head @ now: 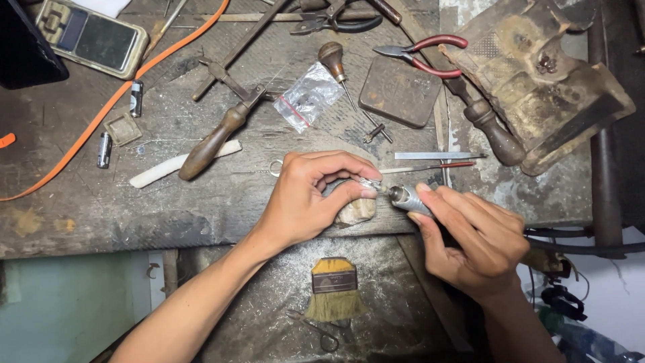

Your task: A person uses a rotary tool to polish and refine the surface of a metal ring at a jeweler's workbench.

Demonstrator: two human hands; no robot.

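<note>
While pinched in the left hand [309,198] fingertips against the bench's near edge, small metal piece [368,183], touching the tip of a rotary handpiece [408,199] clamped in the right hand [474,242], just right.

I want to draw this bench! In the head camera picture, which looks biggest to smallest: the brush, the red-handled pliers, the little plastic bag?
1. Red-handled pliers, the longest.
2. Brush, though it lies lower, nearer the camera, so it may look bigger than it is.
3. Plastic bag, close to the brush, so that order is unsure.
</note>
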